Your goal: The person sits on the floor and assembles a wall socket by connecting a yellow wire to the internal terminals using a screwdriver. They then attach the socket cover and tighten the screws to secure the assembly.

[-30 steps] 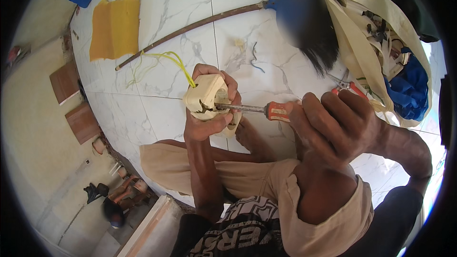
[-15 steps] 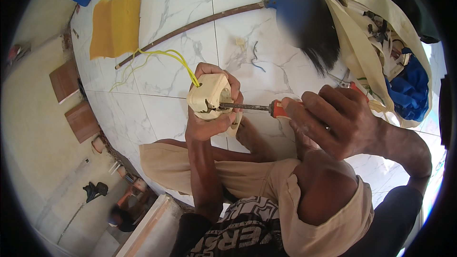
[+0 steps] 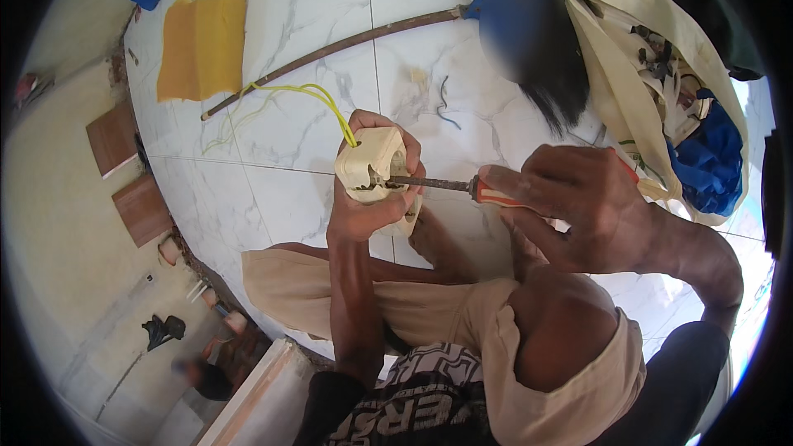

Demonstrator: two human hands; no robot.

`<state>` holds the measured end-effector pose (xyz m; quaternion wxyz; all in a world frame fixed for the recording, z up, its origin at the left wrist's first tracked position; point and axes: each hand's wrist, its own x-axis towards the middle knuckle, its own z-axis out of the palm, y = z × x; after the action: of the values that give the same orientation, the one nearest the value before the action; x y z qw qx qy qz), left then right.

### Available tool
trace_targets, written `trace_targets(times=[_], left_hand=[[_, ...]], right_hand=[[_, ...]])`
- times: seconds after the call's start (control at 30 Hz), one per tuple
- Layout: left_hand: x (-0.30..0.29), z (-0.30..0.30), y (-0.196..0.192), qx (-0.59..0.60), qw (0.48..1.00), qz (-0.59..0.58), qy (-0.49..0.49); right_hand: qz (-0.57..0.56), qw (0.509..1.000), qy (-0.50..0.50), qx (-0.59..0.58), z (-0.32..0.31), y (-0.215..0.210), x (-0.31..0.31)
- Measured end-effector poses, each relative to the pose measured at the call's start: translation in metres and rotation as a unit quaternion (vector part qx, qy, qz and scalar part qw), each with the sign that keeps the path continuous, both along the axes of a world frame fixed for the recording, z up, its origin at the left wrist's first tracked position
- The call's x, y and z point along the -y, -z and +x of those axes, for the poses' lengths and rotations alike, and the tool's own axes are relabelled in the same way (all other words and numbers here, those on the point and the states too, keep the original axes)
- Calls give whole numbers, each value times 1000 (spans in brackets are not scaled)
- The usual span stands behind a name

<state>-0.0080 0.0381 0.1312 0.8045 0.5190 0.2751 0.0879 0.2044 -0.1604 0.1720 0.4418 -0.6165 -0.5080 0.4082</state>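
Observation:
My left hand point(image 3: 368, 216) is closed round a cream plastic electrical fitting point(image 3: 360, 167) with a broken-edged opening in its side. Yellow-green wires point(image 3: 324, 97) come out of a hole in its top and trail left over the floor. A second cream piece point(image 3: 407, 224) shows below my left fingers; whether it is joined to the fitting I cannot tell. My right hand point(image 3: 578, 206) grips the red-and-clear handle of a screwdriver point(image 3: 438, 184). Its dark shaft points left, and the tip sits in the fitting's opening.
A blue-and-black broom point(image 3: 529, 29) lies with its brown stick across the tiled floor. Beside it are a yellow sheet point(image 3: 201, 45) and a short blue-grey wire point(image 3: 446, 106). An open cream bag point(image 3: 607, 58) with a blue cloth stands right. Another person point(image 3: 211, 377) is at lower left.
The fitting and my left hand have shifted slightly right. My right hand has turned a little on the screwdriver handle, and the tip stays in the opening.

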Motion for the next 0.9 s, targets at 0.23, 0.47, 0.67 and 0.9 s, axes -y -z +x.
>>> trace_targets(times=[0.23, 0.47, 0.67, 0.9], left_hand=[[2, -2, -1, -27, 1000, 13, 1], [-25, -15, 6, 83, 988, -100, -77], [-32, -11, 21, 241, 939, -241, -39], [-36, -20, 24, 306, 908, -286, -20]], right_hand=[[-39, 995, -21, -86, 7, 12, -1], [-10, 996, 20, -82, 22, 46, 1], [-9, 955, 237, 177, -7, 187, 10], [-70, 830, 245, 496, -48, 191, -10]])
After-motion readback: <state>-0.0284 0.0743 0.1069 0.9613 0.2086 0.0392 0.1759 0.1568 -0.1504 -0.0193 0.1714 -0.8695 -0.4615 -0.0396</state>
